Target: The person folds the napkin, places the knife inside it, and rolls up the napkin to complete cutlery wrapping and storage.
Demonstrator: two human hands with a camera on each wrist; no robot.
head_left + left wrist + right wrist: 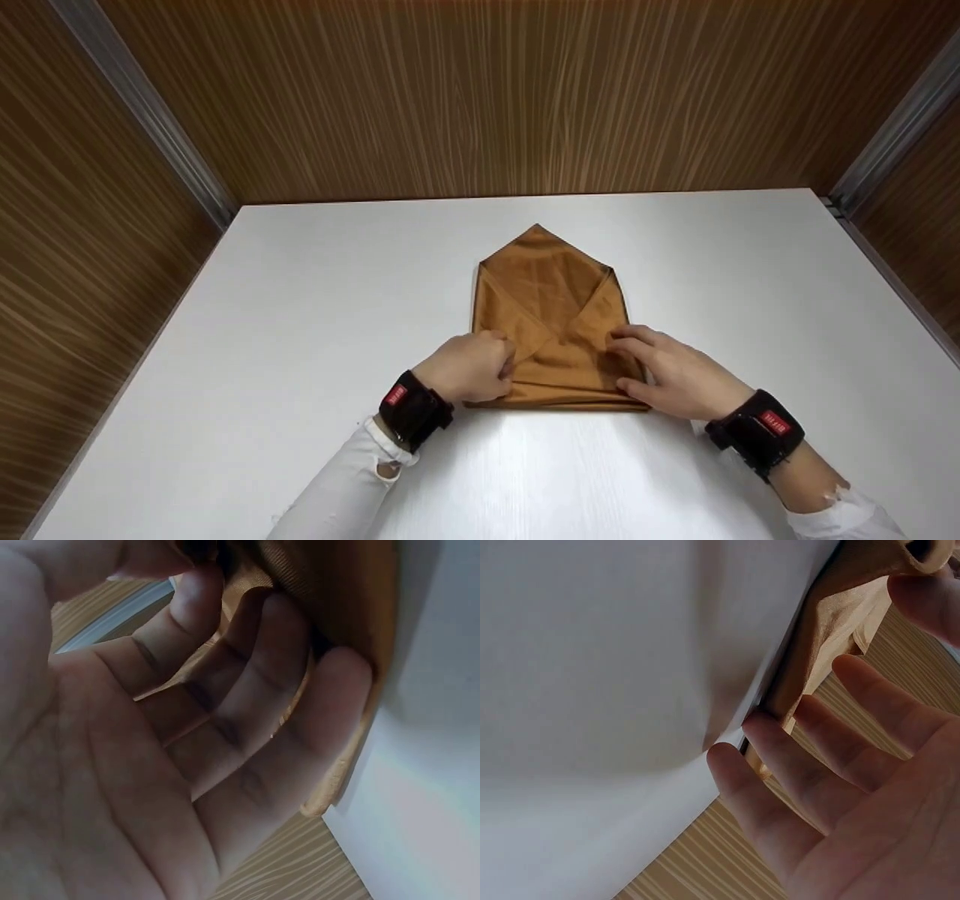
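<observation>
A tan cloth (551, 315) lies near the middle of the white worktop (300, 315), folded into a shape like an envelope: a point at the far end, two flaps crossing over the middle, and a straight folded edge nearest the person. Both hands are at that near edge. The left hand (469, 367) sits on the cloth's near-left corner with its fingers (247, 690) curled; the left wrist view shows fingertips tucked into the fabric and the thumb closing over it, so it has a pinch on the layers there. The right hand (671, 371) lies over the near-right corner with fingers (832, 742) fairly straight and spread. From the head view the thumb lies along the bottom edge and the fingertips press the right flap down, but I cannot tell whether it truly grips the cloth or only holds it flat.

To my eye the folding is well along: the side flaps are already in, and the work in hand is at the bottom edge, either tidying it or taking hold of it. A further fold or roll away from the person would call for both hands to grip the near edge evenly and keep the crossed flaps from sliding apart. The fabric looks thin and slippery, so layers may shift if one side leads.

White sleeves and black wrist straps (412, 409) show at both arms; wood-grain walls (487, 97) close in the worktop.
</observation>
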